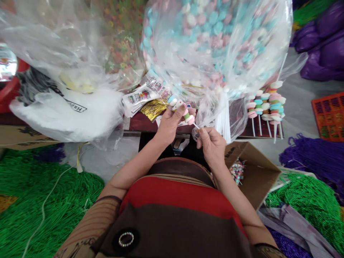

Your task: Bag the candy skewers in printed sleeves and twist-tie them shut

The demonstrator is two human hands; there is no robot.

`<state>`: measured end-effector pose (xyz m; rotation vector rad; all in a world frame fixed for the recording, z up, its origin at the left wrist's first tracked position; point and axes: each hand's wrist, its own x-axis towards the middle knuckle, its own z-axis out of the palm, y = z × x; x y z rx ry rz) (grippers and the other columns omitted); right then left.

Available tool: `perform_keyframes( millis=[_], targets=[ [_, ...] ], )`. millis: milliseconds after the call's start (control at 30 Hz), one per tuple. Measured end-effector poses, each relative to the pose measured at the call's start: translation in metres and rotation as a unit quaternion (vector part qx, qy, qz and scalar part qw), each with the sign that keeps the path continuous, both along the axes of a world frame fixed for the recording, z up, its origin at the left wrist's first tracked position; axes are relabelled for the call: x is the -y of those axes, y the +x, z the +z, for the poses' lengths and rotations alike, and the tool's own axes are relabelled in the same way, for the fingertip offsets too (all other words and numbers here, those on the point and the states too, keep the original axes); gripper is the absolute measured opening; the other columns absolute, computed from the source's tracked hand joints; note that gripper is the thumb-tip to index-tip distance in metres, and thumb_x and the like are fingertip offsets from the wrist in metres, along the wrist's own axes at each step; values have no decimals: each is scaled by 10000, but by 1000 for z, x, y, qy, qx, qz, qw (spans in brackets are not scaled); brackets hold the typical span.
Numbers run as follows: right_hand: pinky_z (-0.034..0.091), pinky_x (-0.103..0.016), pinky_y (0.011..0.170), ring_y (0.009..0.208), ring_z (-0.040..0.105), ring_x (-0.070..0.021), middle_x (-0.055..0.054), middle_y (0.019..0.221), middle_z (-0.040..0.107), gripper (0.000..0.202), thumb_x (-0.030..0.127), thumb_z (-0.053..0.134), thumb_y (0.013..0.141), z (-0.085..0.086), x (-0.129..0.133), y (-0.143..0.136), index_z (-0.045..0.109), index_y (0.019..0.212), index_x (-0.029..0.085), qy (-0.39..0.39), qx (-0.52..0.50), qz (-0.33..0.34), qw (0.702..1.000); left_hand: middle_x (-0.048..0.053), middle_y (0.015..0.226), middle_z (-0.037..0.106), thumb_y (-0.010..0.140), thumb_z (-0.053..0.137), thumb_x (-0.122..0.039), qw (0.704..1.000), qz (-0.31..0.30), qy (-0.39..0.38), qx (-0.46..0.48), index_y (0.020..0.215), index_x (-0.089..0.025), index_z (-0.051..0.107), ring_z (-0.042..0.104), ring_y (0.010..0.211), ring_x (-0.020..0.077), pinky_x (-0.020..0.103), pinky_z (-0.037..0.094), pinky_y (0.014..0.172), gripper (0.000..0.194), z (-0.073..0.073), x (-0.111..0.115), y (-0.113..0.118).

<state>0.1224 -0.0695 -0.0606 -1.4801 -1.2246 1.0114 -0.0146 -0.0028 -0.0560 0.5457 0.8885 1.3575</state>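
Observation:
Between my hands is a candy skewer of pink, green, white and blue pieces on a white stick, tilted down to the right. My left hand has its fingers wrapped round the candy pieces. The bare end of the stick is pinched between thumb and fingers of my right hand. Just beyond my left hand are gold twist ties and a stack of printed wrappers. White sticks lie in clear plastic above my right hand. Several finished-looking skewers rest at the table's right end.
A large bag of pink, blue and white candies fills the back, beside a bag of orange and green rings. White plastic bags cover the left. A cardboard box stands below right; an orange crate is farther right.

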Motion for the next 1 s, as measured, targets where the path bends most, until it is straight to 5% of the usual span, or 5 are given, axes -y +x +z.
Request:
perform_keyframes(
  millis=[200, 333, 533, 733, 1000],
  targets=[
    [421, -266, 536, 477, 456, -108, 70, 525, 508, 384, 589, 685, 900, -9, -6, -1, 623, 798, 224, -33, -181, 9, 983, 22, 998, 737, 630, 866, -672, 997, -66, 46, 8, 952, -245, 643, 734, 996, 206, 302, 570, 797, 579, 3, 0, -12],
    [426, -273, 555, 507, 466, -109, 59, 560, 526, 360, 561, 730, 875, -11, -7, 3, 650, 788, 221, -20, -198, 9, 980, 34, 1141, 736, 578, 819, -784, 993, -64, 90, 28, 1001, -274, 656, 714, 1131, 242, 337, 577, 865, 682, 18, -9, -28],
    [475, -281, 625, 592, 540, -123, 53, 656, 596, 269, 504, 713, 901, -11, -5, 8, 707, 974, 245, 14, -90, 11, 996, 13, 863, 735, 902, 710, -476, 997, 15, 50, 59, 935, -253, 648, 742, 1053, 229, 364, 611, 852, 234, 30, -15, -24],
    [457, -286, 581, 551, 530, -132, 34, 605, 592, 285, 508, 652, 943, -6, -1, 11, 727, 908, 235, 64, 67, -34, 995, 30, 817, 724, 925, 667, -505, 999, 16, 9, 30, 829, -236, 612, 744, 1091, 269, 394, 635, 849, 290, 24, -14, -20],
    [329, -238, 425, 372, 387, -86, 98, 433, 400, 459, 644, 586, 945, -1, -5, 8, 667, 836, 205, -96, -128, 81, 984, 7, 788, 719, 923, 659, -504, 999, -39, 25, 26, 825, -238, 619, 744, 1106, 275, 449, 611, 968, 286, 20, -15, -26]
  ],
)
